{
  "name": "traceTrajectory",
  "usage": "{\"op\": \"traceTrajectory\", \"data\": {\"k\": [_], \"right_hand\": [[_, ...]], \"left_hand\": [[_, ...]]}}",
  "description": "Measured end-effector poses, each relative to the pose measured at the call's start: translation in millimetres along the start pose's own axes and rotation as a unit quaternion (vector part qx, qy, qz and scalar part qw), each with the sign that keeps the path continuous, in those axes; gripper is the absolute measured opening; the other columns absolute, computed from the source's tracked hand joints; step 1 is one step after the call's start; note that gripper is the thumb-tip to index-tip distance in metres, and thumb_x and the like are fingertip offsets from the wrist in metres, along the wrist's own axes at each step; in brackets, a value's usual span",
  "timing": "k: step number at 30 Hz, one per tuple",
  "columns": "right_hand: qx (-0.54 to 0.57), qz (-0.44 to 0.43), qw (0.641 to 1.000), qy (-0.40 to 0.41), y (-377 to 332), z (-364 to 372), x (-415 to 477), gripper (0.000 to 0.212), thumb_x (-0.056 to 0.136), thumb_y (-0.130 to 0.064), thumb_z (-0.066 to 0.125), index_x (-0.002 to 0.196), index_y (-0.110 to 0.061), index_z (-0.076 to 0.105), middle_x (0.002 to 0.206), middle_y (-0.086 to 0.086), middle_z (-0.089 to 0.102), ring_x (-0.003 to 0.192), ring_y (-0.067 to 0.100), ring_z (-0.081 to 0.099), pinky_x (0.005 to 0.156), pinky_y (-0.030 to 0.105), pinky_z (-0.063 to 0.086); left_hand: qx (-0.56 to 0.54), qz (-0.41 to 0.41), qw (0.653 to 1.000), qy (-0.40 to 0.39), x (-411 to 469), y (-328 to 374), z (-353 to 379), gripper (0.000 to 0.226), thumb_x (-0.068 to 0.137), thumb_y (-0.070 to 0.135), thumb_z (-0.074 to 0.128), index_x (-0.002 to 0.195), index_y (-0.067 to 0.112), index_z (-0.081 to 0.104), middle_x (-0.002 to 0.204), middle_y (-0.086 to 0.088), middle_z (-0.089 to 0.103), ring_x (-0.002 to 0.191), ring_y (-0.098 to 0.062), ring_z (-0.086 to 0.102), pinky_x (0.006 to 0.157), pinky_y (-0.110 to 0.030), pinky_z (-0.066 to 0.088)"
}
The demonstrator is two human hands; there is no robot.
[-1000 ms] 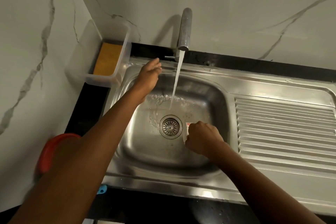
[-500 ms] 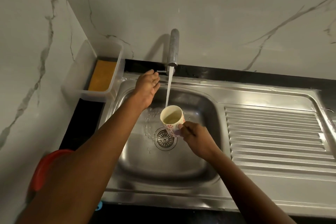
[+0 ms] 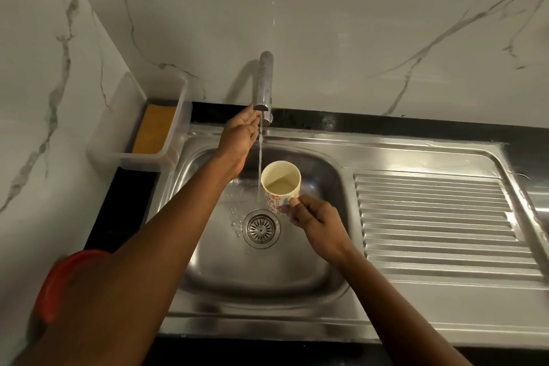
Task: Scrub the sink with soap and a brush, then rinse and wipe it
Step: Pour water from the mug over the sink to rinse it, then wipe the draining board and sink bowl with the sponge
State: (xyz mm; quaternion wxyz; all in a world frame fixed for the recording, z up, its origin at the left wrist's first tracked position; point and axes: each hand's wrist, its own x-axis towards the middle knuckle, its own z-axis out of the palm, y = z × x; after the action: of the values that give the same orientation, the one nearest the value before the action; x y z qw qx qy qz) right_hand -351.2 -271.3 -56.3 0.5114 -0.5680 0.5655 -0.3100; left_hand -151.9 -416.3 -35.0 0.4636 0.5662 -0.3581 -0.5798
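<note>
At the far left of the worktop (image 3: 127,187) a clear tray (image 3: 139,154) holds a yellow sponge (image 3: 154,129), untouched, and no brush or soap suds show anywhere. The left hand (image 3: 239,135) reaches to the base of the tap (image 3: 263,83), fingers fairly straight beside the lever; whether it grips anything I cannot tell. A thin stream (image 3: 260,163) falls just left of the cup (image 3: 280,184), which the right hand (image 3: 315,220) pinches at its handle above the drain (image 3: 260,228). The sink (image 3: 267,270) is merely wet, so this looks like rinsing, with wiping left to do.
</note>
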Motion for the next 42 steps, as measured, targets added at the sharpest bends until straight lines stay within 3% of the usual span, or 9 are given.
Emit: {"op": "traceTrajectory", "data": {"k": [6, 10, 16, 20, 25, 29, 32, 37, 42], "right_hand": [[0.007, -0.006, 1.0, -0.005, 2, -12, 1, 0.043, 0.096, -0.066, 0.051, 0.088, -0.03, 0.073, 0.09, 0.008, 0.075, 0.088, 0.035, 0.068, 0.088, 0.063, 0.056], [0.01, -0.023, 1.0, -0.015, 2, -19, 4, 0.04, 0.096, -0.066, 0.051, 0.085, -0.034, 0.072, 0.093, 0.009, 0.076, 0.097, 0.038, 0.07, 0.089, 0.064, 0.055], [0.016, -0.06, 0.996, -0.056, -12, -18, 6, 0.035, 0.096, -0.063, 0.053, 0.084, -0.037, 0.073, 0.095, 0.006, 0.077, 0.099, 0.033, 0.072, 0.093, 0.062, 0.055], [0.013, -0.087, 0.992, -0.09, -28, -1, 7, 0.033, 0.095, -0.06, 0.054, 0.084, -0.038, 0.075, 0.092, 0.005, 0.077, 0.095, 0.031, 0.072, 0.093, 0.06, 0.056], [0.031, -0.104, 0.986, -0.131, -46, 39, 8, 0.03, 0.106, -0.032, 0.058, 0.083, -0.025, 0.075, 0.091, 0.014, 0.075, 0.092, 0.041, 0.068, 0.09, 0.059, 0.054], [0.066, -0.077, 0.98, -0.172, -56, 89, 10, 0.035, 0.097, -0.048, 0.06, 0.08, -0.021, 0.074, 0.092, 0.019, 0.073, 0.098, 0.045, 0.067, 0.099, 0.063, 0.052], [0.067, -0.07, 0.978, -0.183, -63, 125, 13, 0.035, 0.092, -0.055, 0.061, 0.078, -0.026, 0.075, 0.089, 0.01, 0.075, 0.098, 0.038, 0.071, 0.1, 0.06, 0.054], [0.089, -0.057, 0.978, -0.181, -75, 180, 19, 0.031, 0.1, -0.039, 0.062, 0.077, -0.023, 0.075, 0.087, 0.01, 0.075, 0.093, 0.033, 0.073, 0.099, 0.057, 0.055], [0.076, -0.055, 0.981, -0.17, -75, 227, 33, 0.038, 0.097, -0.045, 0.062, 0.078, -0.014, 0.073, 0.079, 0.013, 0.068, 0.082, 0.034, 0.066, 0.095, 0.064, 0.053]], "left_hand": [[0.036, 0.016, 0.999, -0.005, -7, 0, 6, 0.055, 0.109, -0.004, 0.037, 0.161, 0.013, 0.039, 0.166, -0.002, 0.043, 0.155, -0.018, 0.037, 0.126, -0.034, 0.032], [0.055, 0.015, 0.998, 0.005, -32, -4, 3, 0.054, 0.109, 0.003, 0.045, 0.161, 0.017, 0.04, 0.16, -0.004, 0.052, 0.148, -0.019, 0.046, 0.123, -0.041, 0.037], [0.05, 0.02, 0.994, 0.1, -105, -14, -16, 0.033, 0.103, 0.003, 0.053, 0.126, 0.02, 0.069, 0.129, -0.001, 0.072, 0.124, -0.023, 0.065, 0.098, -0.036, 0.051], [0.043, 0.008, 0.987, 0.156, -158, -17, -40, 0.03, 0.103, 0.006, 0.055, 0.116, 0.025, 0.074, 0.122, 0.003, 0.074, 0.122, -0.022, 0.066, 0.105, -0.041, 0.05], [0.036, -0.006, 0.975, 0.221, -207, -23, -82, 0.03, 0.104, 0.007, 0.053, 0.122, 0.021, 0.073, 0.127, 0.003, 0.072, 0.124, -0.019, 0.066, 0.106, -0.038, 0.051], [0.011, -0.02, 0.964, 0.266, -230, -24, -120, 0.03, 0.104, 0.007, 0.054, 0.116, 0.026, 0.074, 0.126, 0.002, 0.073, 0.123, -0.02, 0.066, 0.11, -0.039, 0.052], [0.009, -0.027, 0.959, 0.281, -238, -26, -145, 0.029, 0.104, 0.013, 0.057, 0.122, 0.026, 0.075, 0.125, 0.005, 0.075, 0.12, -0.013, 0.068, 0.111, -0.038, 0.052], [0.011, -0.022, 0.959, 0.282, -236, -28, -186, 0.035, 0.104, 0.012, 0.055, 0.136, 0.017, 0.069, 0.134, -0.003, 0.072, 0.127, -0.016, 0.066, 0.116, -0.043, 0.049], [0.024, -0.031, 0.965, 0.26, -231, -31, -211, 0.039, 0.106, 0.013, 0.053, 0.144, 0.018, 0.064, 0.138, -0.001, 0.07, 0.129, -0.016, 0.063, 0.116, -0.043, 0.048]]}}
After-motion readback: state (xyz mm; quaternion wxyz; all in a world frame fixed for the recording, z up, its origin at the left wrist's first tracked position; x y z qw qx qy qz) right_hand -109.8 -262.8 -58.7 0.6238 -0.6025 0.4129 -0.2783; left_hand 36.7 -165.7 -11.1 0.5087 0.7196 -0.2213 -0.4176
